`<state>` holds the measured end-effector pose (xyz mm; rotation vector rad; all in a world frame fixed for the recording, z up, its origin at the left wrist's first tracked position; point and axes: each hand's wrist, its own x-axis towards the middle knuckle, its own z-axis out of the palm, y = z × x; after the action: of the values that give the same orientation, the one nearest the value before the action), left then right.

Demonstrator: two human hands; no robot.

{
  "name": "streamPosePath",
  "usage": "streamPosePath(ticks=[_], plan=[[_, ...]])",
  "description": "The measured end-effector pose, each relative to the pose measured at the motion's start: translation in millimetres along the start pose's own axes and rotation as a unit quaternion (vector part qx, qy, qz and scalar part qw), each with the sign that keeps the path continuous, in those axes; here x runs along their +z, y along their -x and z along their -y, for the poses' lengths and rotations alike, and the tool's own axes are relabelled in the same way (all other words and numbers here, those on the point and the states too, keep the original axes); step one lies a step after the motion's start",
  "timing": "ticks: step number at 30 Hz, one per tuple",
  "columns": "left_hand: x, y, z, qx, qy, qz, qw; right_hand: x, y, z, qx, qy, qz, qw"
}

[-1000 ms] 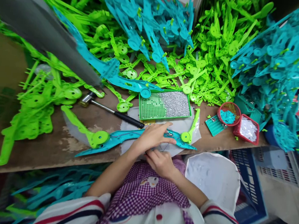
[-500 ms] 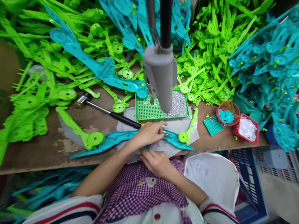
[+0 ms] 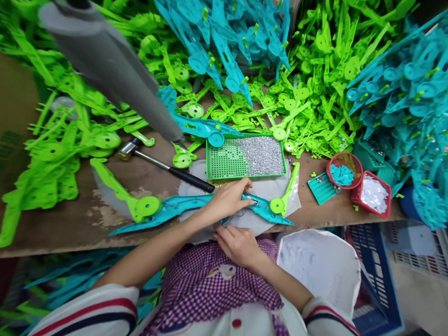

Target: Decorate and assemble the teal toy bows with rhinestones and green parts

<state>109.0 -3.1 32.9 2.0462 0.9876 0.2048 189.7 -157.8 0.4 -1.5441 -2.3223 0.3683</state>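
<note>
A blue bow-shaped plastic part (image 3: 185, 202) lies across the front of the table, with a green arm (image 3: 147, 207) at its left end and another green arm (image 3: 285, 198) at its right. My left hand (image 3: 229, 196) reaches over its middle, thumb and fingers closed on it over a recess where something metallic partly shows. Lower down, my right hand (image 3: 238, 245) has its fingers curled on the part's near side; its fingertips are partly hidden. Thin strands, like wire or cord, run along the part and between my hands.
A grey hanging power tool (image 3: 112, 68) slants at upper left. Behind my hands are a hammer (image 3: 162, 166) and a green tray (image 3: 228, 160) of small metal pieces. Red baskets (image 3: 345, 156) stand right. Heaped green parts (image 3: 317, 87) and blue parts (image 3: 402, 83) crowd the back.
The hanging tool has swung far left, uncovering the tray. My left thumb has moved onto the metallic piece in the recess. My right hand stays almost in place.
</note>
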Motion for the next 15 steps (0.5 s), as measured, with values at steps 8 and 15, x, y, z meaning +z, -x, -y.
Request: streamPosePath(ticks=[8,15], plan=[[-6.0,-5.6,-7.6,0.043,-0.007,0.031,0.999,-1.7,1.8,-3.1,0.011,-0.008,-0.005,1.0],[-31.1,-23.9,11.8,0.019,0.273,0.138,0.952,-4.7,11.5,-3.9,0.034,-0.035,-0.016,0.999]])
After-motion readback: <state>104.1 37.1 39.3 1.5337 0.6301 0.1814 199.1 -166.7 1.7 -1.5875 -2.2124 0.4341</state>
